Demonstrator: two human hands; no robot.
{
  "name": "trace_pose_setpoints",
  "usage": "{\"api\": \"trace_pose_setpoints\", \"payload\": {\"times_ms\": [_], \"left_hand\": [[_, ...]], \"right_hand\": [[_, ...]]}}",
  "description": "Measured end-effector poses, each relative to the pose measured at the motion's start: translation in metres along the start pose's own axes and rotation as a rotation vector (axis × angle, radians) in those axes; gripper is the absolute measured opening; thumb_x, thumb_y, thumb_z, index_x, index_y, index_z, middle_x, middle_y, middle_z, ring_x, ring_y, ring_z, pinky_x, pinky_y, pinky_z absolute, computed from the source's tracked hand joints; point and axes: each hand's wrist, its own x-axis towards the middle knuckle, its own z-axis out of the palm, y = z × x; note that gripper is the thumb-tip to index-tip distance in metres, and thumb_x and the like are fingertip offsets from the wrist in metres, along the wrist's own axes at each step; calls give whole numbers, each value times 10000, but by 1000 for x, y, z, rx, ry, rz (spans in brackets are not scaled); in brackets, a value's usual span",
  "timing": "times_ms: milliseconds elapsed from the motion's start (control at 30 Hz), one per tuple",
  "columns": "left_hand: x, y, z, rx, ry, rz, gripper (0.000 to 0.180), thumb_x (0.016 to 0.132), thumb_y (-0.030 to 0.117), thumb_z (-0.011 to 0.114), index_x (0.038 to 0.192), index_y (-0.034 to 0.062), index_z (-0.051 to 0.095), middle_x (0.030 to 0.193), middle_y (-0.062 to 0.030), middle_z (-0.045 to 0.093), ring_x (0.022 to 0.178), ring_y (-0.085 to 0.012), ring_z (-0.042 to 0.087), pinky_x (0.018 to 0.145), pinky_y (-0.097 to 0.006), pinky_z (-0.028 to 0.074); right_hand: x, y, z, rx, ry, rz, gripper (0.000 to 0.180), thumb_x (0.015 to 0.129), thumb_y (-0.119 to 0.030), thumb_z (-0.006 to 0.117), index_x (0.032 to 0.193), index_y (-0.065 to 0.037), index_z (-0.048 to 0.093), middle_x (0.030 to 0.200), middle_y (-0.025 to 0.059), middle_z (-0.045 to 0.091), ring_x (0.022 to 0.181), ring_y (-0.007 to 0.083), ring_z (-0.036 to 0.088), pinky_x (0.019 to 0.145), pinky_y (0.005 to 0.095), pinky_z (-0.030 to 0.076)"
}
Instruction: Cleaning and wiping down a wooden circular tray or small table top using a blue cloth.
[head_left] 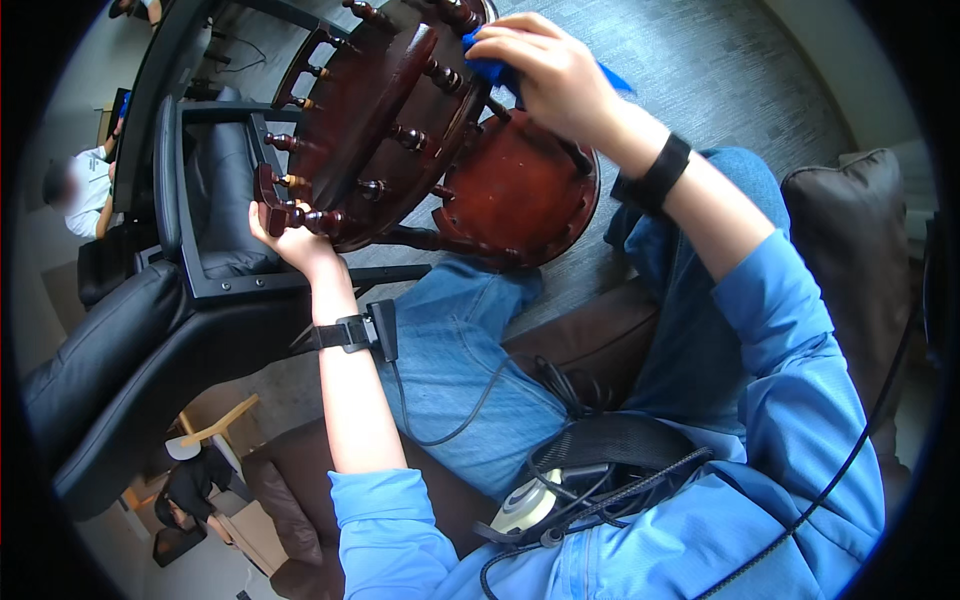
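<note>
A glossy red-brown wooden stand [318, 150] with rounded tiers and turned spindles leans tilted in front of me. My left hand [300, 245] grips its small railing at the near left edge, fingers partly hidden behind the wood. At the far right edge of the upper tier, my right hand [545, 70] holds a bunched blue cloth [490, 68] against a spindle. One corner of the cloth sticks out past the far side of that hand. A lower round tier [520, 190] shows beneath, its surface lighter and redder.
Black padded chairs [110, 350] with a dark frame stand close on the left. Brown leather seating [845, 210] is around me. Cables and a black pouch [610, 450] lie at my lap. Two people [90, 190] [190, 490] are farther off at left.
</note>
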Motion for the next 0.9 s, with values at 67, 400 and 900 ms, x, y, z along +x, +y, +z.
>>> {"api": "trace_pose_setpoints", "payload": {"times_ms": [67, 400, 900], "left_hand": [[1, 0, -4, 14, 3, 6, 466, 917, 61, 496, 1334, 107, 293, 1273, -115, 426, 1142, -253, 519, 958, -391, 508], [4, 7, -3, -119, -22, -61, 408, 947, 112, 485, 1320, 105, 318, 1228, -103, 467, 1084, -224, 549, 894, -350, 502], [11, 3, -1, 1, -35, 17, 430, 929, 89, 505, 1319, 108, 323, 1149, -103, 492, 951, -189, 575, 808, -298, 529]], "right_hand": [[-9, -28, 5, -22, -13, -19, 433, 597, 50, 644, 1022, -38, 646, 1070, 107, 656, 1097, 295, 579, 918, 390, 495], [-23, -40, 3, -94, 13, 26, 444, 702, 44, 619, 1140, -26, 615, 1177, 161, 629, 1161, 319, 573, 941, 383, 513], [-41, -86, 12, 111, -220, -60, 390, 873, -56, 501, 1255, -44, 577, 1380, 155, 504, 1325, 301, 444, 1060, 445, 405]]}}
